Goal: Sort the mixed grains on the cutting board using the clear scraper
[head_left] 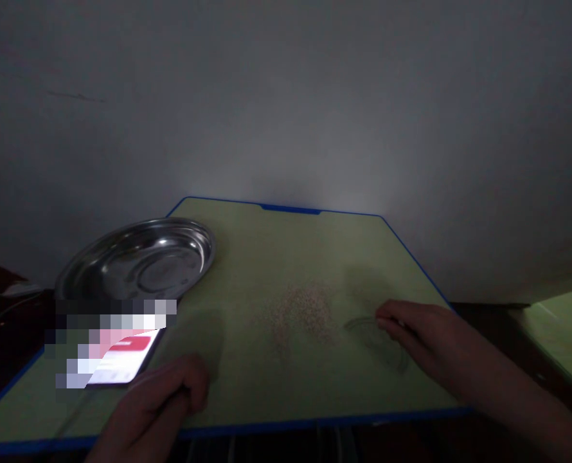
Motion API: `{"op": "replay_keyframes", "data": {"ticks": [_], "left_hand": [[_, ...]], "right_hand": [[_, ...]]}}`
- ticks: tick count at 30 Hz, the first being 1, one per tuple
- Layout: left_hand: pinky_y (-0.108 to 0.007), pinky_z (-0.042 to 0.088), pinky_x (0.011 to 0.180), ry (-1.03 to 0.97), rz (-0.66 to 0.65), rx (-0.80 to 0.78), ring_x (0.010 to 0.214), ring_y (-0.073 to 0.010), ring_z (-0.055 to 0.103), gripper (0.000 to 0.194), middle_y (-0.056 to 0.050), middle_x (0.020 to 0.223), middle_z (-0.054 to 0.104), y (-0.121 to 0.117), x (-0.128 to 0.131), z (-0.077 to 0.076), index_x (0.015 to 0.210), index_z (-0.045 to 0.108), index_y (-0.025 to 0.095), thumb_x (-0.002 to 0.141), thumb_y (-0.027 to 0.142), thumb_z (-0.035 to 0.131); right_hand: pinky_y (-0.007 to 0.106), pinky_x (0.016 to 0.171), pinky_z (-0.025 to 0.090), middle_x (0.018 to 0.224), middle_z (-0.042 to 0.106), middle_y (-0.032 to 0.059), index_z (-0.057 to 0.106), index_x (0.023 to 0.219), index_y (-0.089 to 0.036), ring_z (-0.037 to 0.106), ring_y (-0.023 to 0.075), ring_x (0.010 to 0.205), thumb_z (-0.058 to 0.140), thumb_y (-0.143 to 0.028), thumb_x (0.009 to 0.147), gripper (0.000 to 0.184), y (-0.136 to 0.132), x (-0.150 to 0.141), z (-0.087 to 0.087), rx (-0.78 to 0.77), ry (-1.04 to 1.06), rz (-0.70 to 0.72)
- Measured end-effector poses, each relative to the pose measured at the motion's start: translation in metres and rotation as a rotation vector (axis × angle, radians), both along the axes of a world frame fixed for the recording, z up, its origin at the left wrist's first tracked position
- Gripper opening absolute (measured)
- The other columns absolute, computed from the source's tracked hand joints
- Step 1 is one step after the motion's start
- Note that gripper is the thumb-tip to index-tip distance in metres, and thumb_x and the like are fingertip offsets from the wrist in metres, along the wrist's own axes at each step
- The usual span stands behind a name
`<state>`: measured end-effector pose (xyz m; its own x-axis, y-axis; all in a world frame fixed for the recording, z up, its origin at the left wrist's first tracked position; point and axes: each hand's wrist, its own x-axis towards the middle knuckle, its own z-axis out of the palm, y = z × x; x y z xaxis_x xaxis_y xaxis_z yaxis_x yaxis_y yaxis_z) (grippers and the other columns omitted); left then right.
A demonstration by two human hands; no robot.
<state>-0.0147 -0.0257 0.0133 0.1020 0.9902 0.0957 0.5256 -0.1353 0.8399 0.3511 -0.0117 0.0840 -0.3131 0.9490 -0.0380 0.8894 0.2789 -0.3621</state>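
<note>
My right hand (411, 331) pinches the edge of a clear, round, see-through dish (402, 363) over the right part of the table; its exact kind is hard to make out in the dim light. Left of it, small pale grains (305, 312) lie spread in a loose heap on the tabletop. My left hand (165, 399) rests curled into a loose fist near the front edge, with nothing seen in it. Close by that hand lies a phone (122, 363) with a lit screen, partly blurred out by blocks.
A wide, shiny metal basin (170, 273) stands at the table's left side, behind the phone. The pale green table (276, 251) has a blue rim and meets a grey wall (286, 116). Another pale green surface (565, 331) shows at far right. A white cable (23, 289) lies at far left.
</note>
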Motion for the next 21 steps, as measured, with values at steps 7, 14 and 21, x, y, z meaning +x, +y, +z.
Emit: {"op": "replay_keyframes", "data": {"ticks": [7,14,21], "left_hand": [[-0.026,0.044,0.052,-0.001,-0.004,-0.001,0.058,-0.0175,0.055,0.024,0.002,0.059,0.059,-0.002,-0.002,-0.002,0.058,0.053,0.026,0.081,0.032,0.048],[-0.022,0.041,0.048,-0.009,-0.096,0.099,0.051,-0.013,0.054,0.024,0.006,0.057,0.056,0.001,0.004,0.011,0.06,0.052,0.026,0.081,0.021,0.044],[-0.023,0.041,0.049,-0.022,-0.075,0.089,0.052,-0.0137,0.054,0.025,0.005,0.057,0.056,-0.001,0.006,0.013,0.058,0.052,0.025,0.082,0.023,0.044]], "right_hand": [[0.03,0.059,0.041,0.075,0.07,-0.001,0.063,0.079,-0.025,0.066,0.0173,0.067,0.045,-0.026,0.099,0.026,-0.021,-0.023,-0.011,-0.19,0.05,0.124],[0.029,0.065,0.048,0.082,0.074,-0.0025,0.067,0.086,-0.029,0.069,0.0178,0.073,0.051,-0.025,0.096,0.02,-0.039,-0.039,-0.023,-0.237,0.157,0.167],[0.031,0.059,0.045,0.073,0.069,0.0025,0.063,0.08,-0.025,0.065,0.0199,0.065,0.042,-0.035,0.1,0.031,-0.008,-0.001,-0.013,-0.036,0.098,0.044]]}}
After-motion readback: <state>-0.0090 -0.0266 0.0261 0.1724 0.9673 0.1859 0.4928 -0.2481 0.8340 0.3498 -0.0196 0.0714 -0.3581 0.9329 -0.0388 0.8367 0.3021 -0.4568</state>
